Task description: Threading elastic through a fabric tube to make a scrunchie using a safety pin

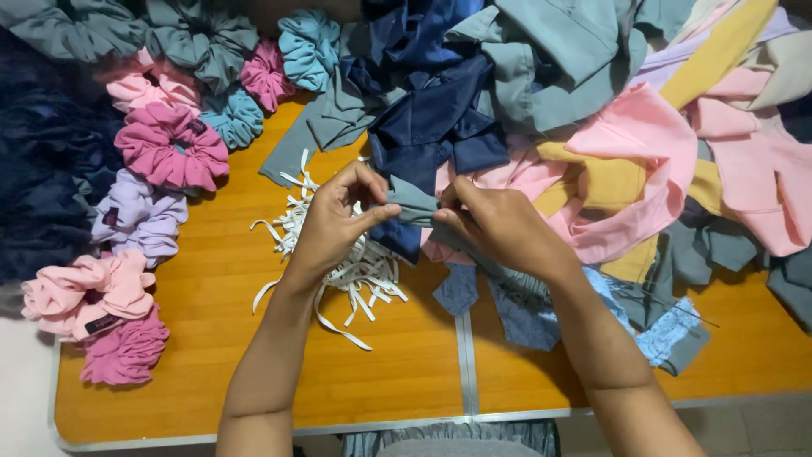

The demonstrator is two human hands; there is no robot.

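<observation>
A narrow grey-blue fabric strip (412,203) is held between both hands above the middle of the wooden table (211,296). Its long axis runs roughly left to right, parallel to the near edge of the table, and its right part trails down under the right wrist toward the near edge. The left hand (334,224) is closed in a pinch on the left end of the strip, thumb and forefinger pressed together. The right hand (499,228) is closed on the strip just beside it, fingers curled over the cloth, so that the two hands nearly touch.

Beneath the left hand a loose heap of white elastic pieces (347,262) is spread on the table, with strands pointing toward the near edge. Along the left edge finished scrunchies are laid in a row: a magenta scrunchie (169,148), a lilac scrunchie (135,216), and a pale pink scrunchie (89,292). A pile of cut cloth (592,127) in pink, yellow, navy and grey covers the far right part of the table. A metal seam (465,364) divides the table into two halves.
</observation>
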